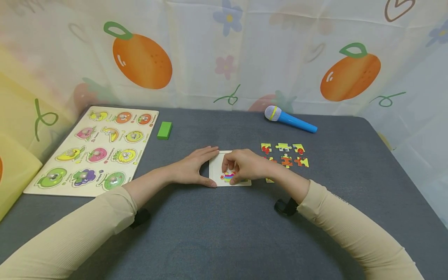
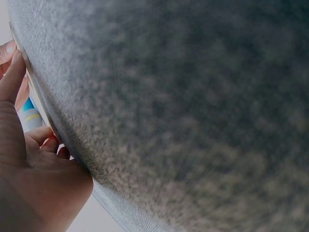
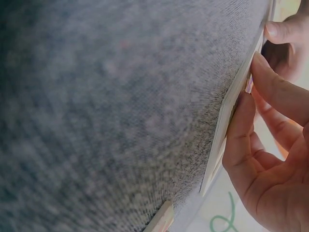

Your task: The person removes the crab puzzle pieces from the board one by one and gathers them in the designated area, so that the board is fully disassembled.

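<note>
A small white puzzle tray lies flat on the grey table, with a few colourful pieces at its near side. My left hand holds the tray's left side, thumb at the near corner and fingers at the far edge. Over the tray, my right hand pinches a jigsaw puzzle piece with rainbow colours, low against the tray. In the right wrist view the thumb and fingertips meet at the tray edge, hiding most of the piece.
Loose puzzle pieces lie in rows right of the tray, partly behind my right wrist. A blue toy microphone lies at the back. On the left are a green block and a fruit peg board.
</note>
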### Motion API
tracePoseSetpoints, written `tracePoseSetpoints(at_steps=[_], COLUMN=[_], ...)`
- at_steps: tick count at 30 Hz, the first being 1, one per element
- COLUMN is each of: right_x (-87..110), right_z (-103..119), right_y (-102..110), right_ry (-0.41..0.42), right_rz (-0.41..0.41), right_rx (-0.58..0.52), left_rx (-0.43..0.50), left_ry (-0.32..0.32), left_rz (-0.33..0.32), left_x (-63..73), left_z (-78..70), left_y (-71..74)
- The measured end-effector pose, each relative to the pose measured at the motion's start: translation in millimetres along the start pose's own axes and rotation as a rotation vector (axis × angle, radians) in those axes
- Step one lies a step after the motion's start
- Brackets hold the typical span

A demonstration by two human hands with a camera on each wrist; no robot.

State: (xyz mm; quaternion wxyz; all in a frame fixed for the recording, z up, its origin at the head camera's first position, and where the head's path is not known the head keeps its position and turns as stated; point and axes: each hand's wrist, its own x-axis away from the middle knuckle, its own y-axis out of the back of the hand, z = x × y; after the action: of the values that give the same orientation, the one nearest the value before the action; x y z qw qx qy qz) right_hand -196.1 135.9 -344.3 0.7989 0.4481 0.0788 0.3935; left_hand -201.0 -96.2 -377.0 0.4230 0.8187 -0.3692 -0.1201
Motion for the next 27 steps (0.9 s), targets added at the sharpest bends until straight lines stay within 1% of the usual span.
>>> tracePoseSetpoints(at_steps=[12,27], right_x=[-1.9,-2.1], right_z=[-0.3,-2.9], right_y=[0.6,-0.1], right_ry=[-0.015,-0.008], right_rz=[-0.003,0.004], right_rx=[0.041,-0.010], left_rx=[-0.005,0.001], left_ry=[0.001,0.010], left_rz=[0.005,0.013], left_x=[-0.7,0.1], left_z=[-0.4,-0.5], left_y=[0.4,0.5])
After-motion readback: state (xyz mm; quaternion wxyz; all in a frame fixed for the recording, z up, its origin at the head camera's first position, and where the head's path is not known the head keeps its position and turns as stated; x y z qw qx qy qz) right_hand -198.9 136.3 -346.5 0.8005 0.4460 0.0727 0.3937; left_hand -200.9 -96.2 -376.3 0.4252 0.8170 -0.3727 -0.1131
